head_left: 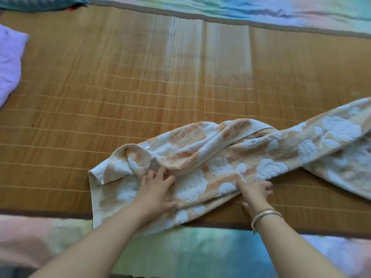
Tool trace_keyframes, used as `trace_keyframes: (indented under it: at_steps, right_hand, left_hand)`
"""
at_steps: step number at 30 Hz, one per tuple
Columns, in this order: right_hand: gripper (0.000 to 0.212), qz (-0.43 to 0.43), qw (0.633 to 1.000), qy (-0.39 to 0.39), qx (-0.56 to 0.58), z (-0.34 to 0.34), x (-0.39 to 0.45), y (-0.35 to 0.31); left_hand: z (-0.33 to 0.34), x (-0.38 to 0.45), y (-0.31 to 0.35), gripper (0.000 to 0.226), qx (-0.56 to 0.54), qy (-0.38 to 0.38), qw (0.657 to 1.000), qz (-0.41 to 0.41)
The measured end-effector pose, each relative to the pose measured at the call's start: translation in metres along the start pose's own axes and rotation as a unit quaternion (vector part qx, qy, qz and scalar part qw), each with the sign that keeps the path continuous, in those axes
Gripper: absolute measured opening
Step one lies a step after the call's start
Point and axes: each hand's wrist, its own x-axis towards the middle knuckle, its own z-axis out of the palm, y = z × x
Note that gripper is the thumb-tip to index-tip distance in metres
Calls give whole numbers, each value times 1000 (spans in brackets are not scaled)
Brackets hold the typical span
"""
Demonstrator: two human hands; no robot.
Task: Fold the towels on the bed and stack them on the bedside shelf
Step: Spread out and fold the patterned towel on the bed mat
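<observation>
**Twisted towel may fold crooked**

My left hand [155,189] presses flat, fingers spread, on the towel [220,157] bunched across the mat [120,87]. My right hand [256,190] pinches its near edge. Folding over that twist risks a lumpy stack.

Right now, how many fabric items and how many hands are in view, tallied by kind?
Peach and white floral towel: 1
Lilac cloth at the left edge: 1
Teal cloth at the top left corner: 1
Bamboo mat: 1
Pastel bed sheet: 1
Hands, left hand and right hand, both on the towel: 2
Bracelets on the right wrist: 2
Total: 9
</observation>
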Motion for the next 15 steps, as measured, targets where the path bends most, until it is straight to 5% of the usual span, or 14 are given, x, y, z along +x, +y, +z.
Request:
trace_keyframes:
  at_steps: [5,11,15]
  right_hand:
    - [56,71,958,-107,256,16,2,7]
    - [30,11,867,-287,407,11,-21,-19]
    - [28,-44,854,-334,396,-24,-52,-39]
  left_hand:
    - [16,4,4,91,17,-53,998,-16]
    - [3,5,9,34,9,-20,1000,-20]
    - [-31,-8,14,22,-239,-1,971,-30]
